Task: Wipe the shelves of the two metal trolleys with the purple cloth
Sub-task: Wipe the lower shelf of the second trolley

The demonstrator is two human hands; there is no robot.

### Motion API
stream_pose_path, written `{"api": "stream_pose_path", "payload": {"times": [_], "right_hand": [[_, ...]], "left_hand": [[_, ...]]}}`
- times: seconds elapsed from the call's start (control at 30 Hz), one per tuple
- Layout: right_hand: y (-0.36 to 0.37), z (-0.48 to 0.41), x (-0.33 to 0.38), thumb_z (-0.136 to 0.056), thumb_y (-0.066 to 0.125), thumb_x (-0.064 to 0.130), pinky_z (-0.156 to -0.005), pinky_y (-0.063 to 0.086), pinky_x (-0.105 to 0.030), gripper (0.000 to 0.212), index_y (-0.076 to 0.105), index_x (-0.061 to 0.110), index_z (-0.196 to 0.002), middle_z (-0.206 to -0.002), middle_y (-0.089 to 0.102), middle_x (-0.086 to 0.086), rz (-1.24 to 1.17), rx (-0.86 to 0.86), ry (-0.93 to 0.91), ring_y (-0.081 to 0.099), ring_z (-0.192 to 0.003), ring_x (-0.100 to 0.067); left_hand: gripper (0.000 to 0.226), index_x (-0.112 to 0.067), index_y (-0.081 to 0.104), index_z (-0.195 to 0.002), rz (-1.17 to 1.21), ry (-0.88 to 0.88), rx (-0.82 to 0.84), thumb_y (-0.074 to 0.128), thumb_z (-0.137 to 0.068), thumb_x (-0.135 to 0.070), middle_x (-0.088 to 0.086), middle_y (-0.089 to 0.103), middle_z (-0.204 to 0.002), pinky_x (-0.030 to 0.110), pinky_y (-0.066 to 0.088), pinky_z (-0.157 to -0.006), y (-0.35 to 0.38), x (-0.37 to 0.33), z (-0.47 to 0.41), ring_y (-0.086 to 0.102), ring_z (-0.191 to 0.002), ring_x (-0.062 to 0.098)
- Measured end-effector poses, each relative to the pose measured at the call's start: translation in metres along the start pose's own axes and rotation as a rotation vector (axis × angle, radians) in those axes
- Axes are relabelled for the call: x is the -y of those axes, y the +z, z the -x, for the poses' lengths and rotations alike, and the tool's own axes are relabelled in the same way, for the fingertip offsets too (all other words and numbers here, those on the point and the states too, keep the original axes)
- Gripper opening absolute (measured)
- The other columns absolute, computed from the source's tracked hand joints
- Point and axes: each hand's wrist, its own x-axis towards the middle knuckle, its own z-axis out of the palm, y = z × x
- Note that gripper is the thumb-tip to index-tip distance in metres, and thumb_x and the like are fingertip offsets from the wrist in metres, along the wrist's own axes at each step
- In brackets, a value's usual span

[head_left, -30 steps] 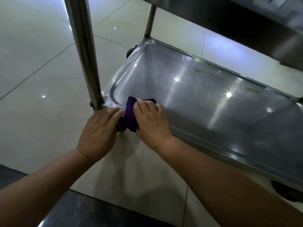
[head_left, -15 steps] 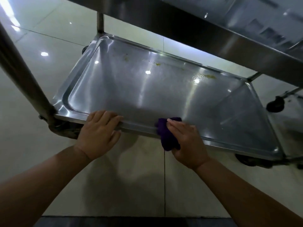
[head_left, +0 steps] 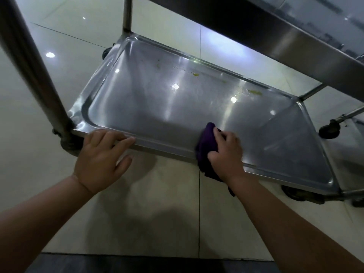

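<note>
Shelf rim (head_left: 167, 149), right grip (head_left: 226, 152) clutching purple cloth (head_left: 206, 142), left grip (head_left: 102, 154) flat

Both bare forearms reach forward; the left hand (head_left: 100, 156) lies flat, fingers straight; the right hand (head_left: 226, 152) has its fingers curled, gripping.

The scene is dimly lit, and small white spots of light are mirrored on the lower shelf (head_left: 149, 107) and on the glossy floor (head_left: 78, 46). A bluish patch of glare is spread over the floor beyond the shelf's far edge. A soft shadow is cast on the floor below its near edge. The post (head_left: 27, 62) at the left is smeared and bowed by the wide lens, and the upper shelf (head_left: 295, 36) is left dark and blurred.
</note>
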Motion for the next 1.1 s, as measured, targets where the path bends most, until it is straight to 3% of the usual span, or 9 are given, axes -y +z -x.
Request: {"api": "stream_pose_path", "payload": {"times": [0.1, 0.17, 0.23, 0.37, 0.63, 0.83, 0.97, 1.1], "right_hand": [[0.014, -0.008, 0.035, -0.070, 0.032, 0.028, -0.119, 0.011, -0.038, 0.084, 0.018, 0.015, -0.152, -0.156, 0.022, -0.007, 0.006, 0.090, -0.196, 0.017, -0.142, -0.022], [0.023, -0.014, 0.056, -0.075, 0.027, 0.032, -0.120, -0.005, -0.038, 0.082, 0.008, 0.015, -0.154, -0.161, 0.007, -0.005, 0.072, 0.163, -0.304, 0.002, -0.147, -0.017], [0.030, -0.022, 0.075, -0.082, 0.023, 0.038, -0.117, -0.011, -0.038, 0.077, 0.004, 0.016, -0.154, -0.162, -0.001, -0.004, 0.134, 0.223, -0.394, -0.006, -0.147, -0.014], [0.040, -0.046, 0.114, -0.101, 0.024, 0.033, -0.117, -0.015, -0.036, 0.059, 0.001, 0.020, -0.154, -0.161, -0.009, -0.002, 0.205, 0.308, -0.529, -0.014, -0.146, -0.010], [0.063, -0.083, 0.204, -0.099, 0.032, 0.030, -0.117, -0.011, -0.044, 0.062, 0.002, 0.030, -0.153, -0.161, -0.009, 0.004, 0.279, 0.419, -0.818, -0.015, -0.146, -0.009], [0.070, -0.080, 0.202, -0.098, 0.032, 0.031, -0.117, -0.010, -0.043, 0.062, 0.005, 0.032, -0.153, -0.162, -0.006, 0.006, 0.208, 0.378, -0.818, -0.013, -0.146, -0.009], [0.067, -0.079, 0.177, -0.096, 0.031, 0.031, -0.118, -0.008, -0.043, 0.063, 0.006, 0.031, -0.153, -0.162, -0.003, 0.005, 0.172, 0.299, -0.706, -0.009, -0.147, -0.010], [0.052, -0.083, 0.127, -0.096, 0.035, 0.032, -0.118, -0.004, -0.040, 0.061, 0.013, 0.031, -0.153, -0.162, 0.004, 0.005, 0.167, 0.196, -0.545, -0.004, -0.147, -0.010]], "left_hand": [[0.038, -0.005, 0.070, -0.108, 0.039, 0.001, 0.006, 0.052, -0.086, -0.030, 0.013, 0.065, -0.098, 0.044, 0.041, -0.089, 0.000, 0.003, 0.005, 0.055, -0.093, 0.033], [0.037, -0.003, 0.068, -0.107, 0.074, -0.027, 0.010, 0.051, -0.086, -0.028, 0.014, 0.065, -0.101, 0.045, 0.042, -0.093, -0.001, 0.003, 0.009, 0.057, -0.095, 0.033], [0.036, -0.001, 0.068, -0.106, 0.094, -0.044, 0.006, 0.049, -0.087, -0.025, 0.015, 0.065, -0.104, 0.046, 0.041, -0.098, -0.002, 0.002, 0.011, 0.058, -0.097, 0.032], [0.036, -0.001, 0.068, -0.106, 0.092, -0.057, 0.015, 0.047, -0.088, -0.024, 0.016, 0.066, -0.104, 0.041, 0.035, -0.103, -0.004, -0.001, 0.010, 0.054, -0.101, 0.027], [0.034, -0.002, 0.069, -0.107, 0.088, -0.053, 0.043, 0.051, -0.084, -0.021, 0.015, 0.067, -0.104, 0.037, 0.027, -0.111, -0.004, 0.001, 0.014, 0.053, -0.102, 0.027], [0.037, 0.000, 0.067, -0.111, 0.031, 0.031, 0.066, 0.051, -0.085, -0.021, 0.016, 0.066, -0.106, 0.037, 0.027, -0.111, -0.003, 0.006, 0.017, 0.051, -0.102, 0.028], [0.042, 0.001, 0.065, -0.115, -0.020, 0.149, 0.132, 0.051, -0.084, -0.024, 0.019, 0.065, -0.112, 0.040, 0.034, -0.104, -0.007, 0.014, 0.013, 0.051, -0.107, 0.030], [0.045, 0.001, 0.062, -0.119, -0.013, 0.156, 0.130, 0.050, -0.084, -0.024, 0.019, 0.064, -0.115, 0.041, 0.036, -0.103, -0.009, 0.015, 0.014, 0.051, -0.108, 0.030]]}}
